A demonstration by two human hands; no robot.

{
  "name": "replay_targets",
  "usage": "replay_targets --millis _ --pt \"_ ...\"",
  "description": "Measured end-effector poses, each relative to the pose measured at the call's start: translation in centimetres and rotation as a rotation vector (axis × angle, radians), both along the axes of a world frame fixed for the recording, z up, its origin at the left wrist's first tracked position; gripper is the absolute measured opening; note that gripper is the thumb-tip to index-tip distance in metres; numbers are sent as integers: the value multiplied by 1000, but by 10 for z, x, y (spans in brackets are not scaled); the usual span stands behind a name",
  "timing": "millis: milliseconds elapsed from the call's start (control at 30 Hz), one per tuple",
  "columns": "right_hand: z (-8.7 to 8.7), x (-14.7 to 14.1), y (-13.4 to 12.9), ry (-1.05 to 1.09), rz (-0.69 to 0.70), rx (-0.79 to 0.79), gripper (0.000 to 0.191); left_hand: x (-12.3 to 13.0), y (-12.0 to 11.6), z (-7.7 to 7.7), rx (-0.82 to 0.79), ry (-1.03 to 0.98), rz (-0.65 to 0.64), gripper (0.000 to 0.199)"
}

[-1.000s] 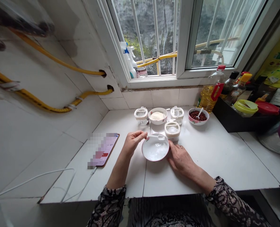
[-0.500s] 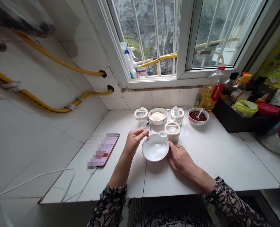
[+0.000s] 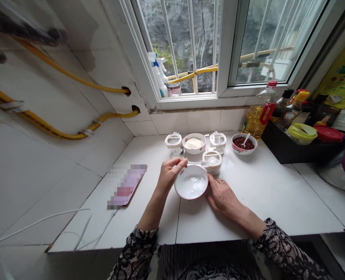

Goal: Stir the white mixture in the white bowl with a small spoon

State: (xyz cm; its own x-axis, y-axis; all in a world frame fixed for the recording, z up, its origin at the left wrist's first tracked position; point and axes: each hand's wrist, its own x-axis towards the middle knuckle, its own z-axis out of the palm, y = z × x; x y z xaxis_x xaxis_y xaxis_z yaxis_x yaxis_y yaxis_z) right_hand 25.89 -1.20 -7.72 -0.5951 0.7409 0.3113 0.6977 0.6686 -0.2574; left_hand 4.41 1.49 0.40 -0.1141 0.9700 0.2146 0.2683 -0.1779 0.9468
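My left hand (image 3: 172, 171) pinches the handle end of a small white spoon (image 3: 198, 163). The spoon reaches right above the far rim of a white bowl (image 3: 191, 184), its tip close to an open square jar (image 3: 211, 161) of white contents. Against the bowl's right side rests my right hand (image 3: 223, 196), its fingers curled round the outer wall and partly hidden. The bowl's inside is white with a small red floral mark; I cannot make out whether anything lies in it.
Behind stand a bowl of white powder (image 3: 193, 143) and two clear jars (image 3: 174, 142). A bowl of dark red beans (image 3: 244, 144) with a white spoon is farther right, near an oil bottle (image 3: 255, 116) and a black condiment box (image 3: 283, 144). A phone (image 3: 134, 184) lies left.
My left hand has moved slightly right, bringing the spoon farther over the bowl's far rim and nearer the jar. My right hand and the bowl have stayed almost still.
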Motion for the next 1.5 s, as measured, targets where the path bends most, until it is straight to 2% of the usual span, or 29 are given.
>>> replay_targets --millis 233,367,467,533,633,733,833,1000,1067,1233,1433,1500 --pt "-3 0 1 5 2 35 76 -2 2 -1 15 -7 13 36" --pt "-1 -1 0 17 3 35 77 -1 4 0 105 72 52 35" --pt "0 0 0 27 6 30 78 2 6 -3 254 225 136 34" --pt "0 0 0 28 7 29 79 5 5 -6 397 402 171 34" --pt "0 0 0 25 7 36 78 11 3 -11 620 668 136 31" --pt "0 0 0 25 8 19 79 14 0 -13 736 752 144 28" --pt "0 -1 0 25 3 2 78 12 -2 -13 692 664 211 31" --pt "0 -1 0 17 2 7 78 -3 -5 -11 451 350 244 31" --pt "1 -1 0 16 1 8 76 -13 -7 -10 362 289 229 30" --pt "0 0 0 30 9 53 75 -32 -11 -14 253 424 34 32" --pt "-1 0 0 28 17 79 76 -31 -8 -35 335 675 -14 27" --pt "-1 0 0 25 9 69 76 -30 -7 -38 362 720 -71 26"
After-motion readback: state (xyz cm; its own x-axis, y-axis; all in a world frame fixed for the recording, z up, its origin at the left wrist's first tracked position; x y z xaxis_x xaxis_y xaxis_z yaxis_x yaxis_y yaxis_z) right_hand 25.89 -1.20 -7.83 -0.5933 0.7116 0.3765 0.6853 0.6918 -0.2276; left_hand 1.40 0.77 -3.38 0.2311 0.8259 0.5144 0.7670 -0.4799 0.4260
